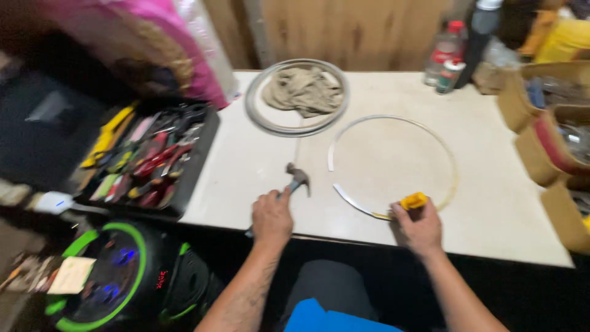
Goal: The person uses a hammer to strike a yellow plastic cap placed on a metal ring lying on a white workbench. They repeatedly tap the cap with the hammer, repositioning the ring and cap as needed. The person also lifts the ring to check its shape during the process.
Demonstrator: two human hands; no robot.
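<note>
My left hand (272,217) grips the handle of a claw hammer (298,178) whose metal head rests on the white table (258,166) near its front edge. My right hand (419,229) is closed on a small yellow piece (413,200) set on a thin metal hoop (453,161) that lies flat on the table. The hoop has a gap on its left side. Both hands are at the table's near edge, about a hand's width apart.
A second metal ring (253,108) with a beige cloth (304,90) in it lies at the back. A black tray of hand tools (152,161) stands left. Bottles (447,55) stand back right, cardboard boxes (541,123) on the right. A round green-rimmed device (107,276) sits on the floor.
</note>
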